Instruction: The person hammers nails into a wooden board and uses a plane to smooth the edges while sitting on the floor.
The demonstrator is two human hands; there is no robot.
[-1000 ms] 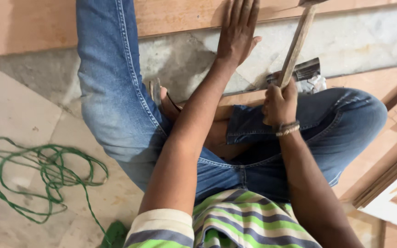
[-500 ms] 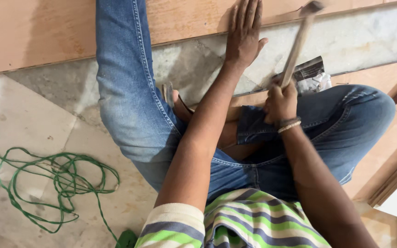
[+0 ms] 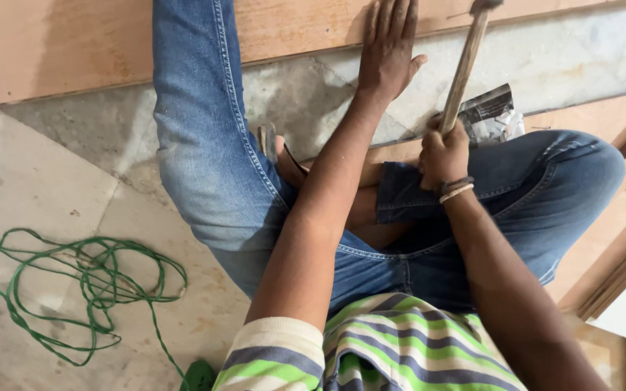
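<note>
I sit on the floor in blue jeans with my legs spread. My left hand lies flat, fingers together, on a long plywood board that runs across the top of the view. My right hand grips the wooden handle of a hammer. The hammer's metal head is at the top edge, just above the board near my left hand. My right wrist wears bands.
A tangled green cord lies on the stone floor at the left. A small crumpled silver packet sits by my right knee. More wooden boards and strips lie at the right.
The view has shifted a little, so the cord and my legs sit further right in the frame. My hands and the hammer keep about the same pose.
</note>
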